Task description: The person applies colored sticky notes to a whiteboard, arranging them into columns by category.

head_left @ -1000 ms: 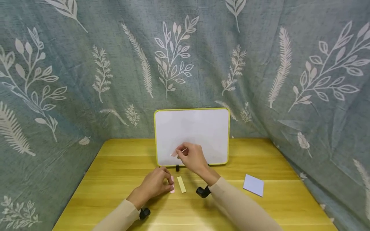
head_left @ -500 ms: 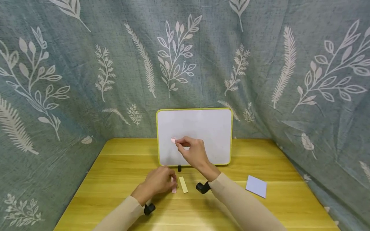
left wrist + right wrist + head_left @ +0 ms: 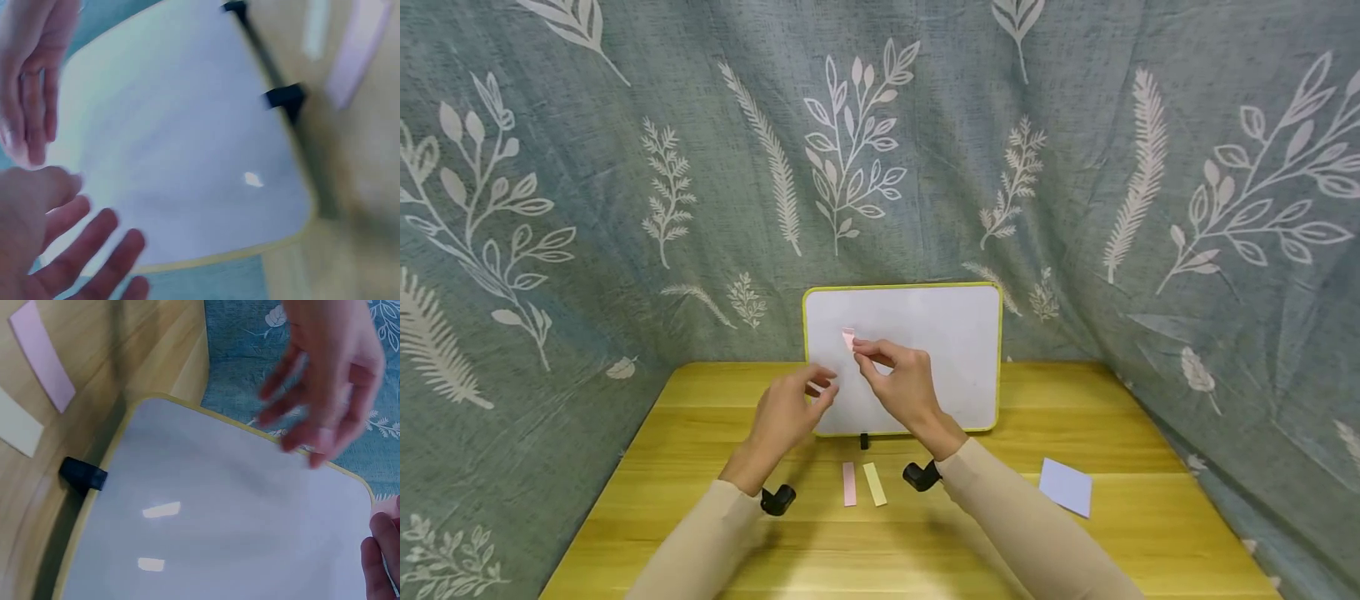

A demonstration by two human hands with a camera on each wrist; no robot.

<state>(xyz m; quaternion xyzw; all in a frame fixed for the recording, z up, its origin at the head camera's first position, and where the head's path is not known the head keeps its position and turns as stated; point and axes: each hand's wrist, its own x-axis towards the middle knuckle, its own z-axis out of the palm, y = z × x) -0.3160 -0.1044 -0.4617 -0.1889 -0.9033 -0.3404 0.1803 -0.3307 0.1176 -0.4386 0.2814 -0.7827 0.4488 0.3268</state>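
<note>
One pink paper slip (image 3: pixel 848 338) juts from the pinching fingertips of the right hand (image 3: pixel 901 382); the left hand (image 3: pixel 788 410) is relaxed, empty. Below them lie one pink paper strip (image 3: pixel 849 484) and one yellow paper strip (image 3: pixel 875 485); only the head view shows one lilac paper square (image 3: pixel 1066 487), rightward.

A blue-green cloth (image 3: pixel 925 208), printed with pale leaves and feathery fronds, is hung in loose folds behind the desk (image 3: pixel 1150 542) and along both its sides. On the desk's yellowish wood-grained top, a lilac paper square (image 3: pixel 1066 487) is laid toward the right, a yellow strip (image 3: pixel 875 484) near the middle.
</note>
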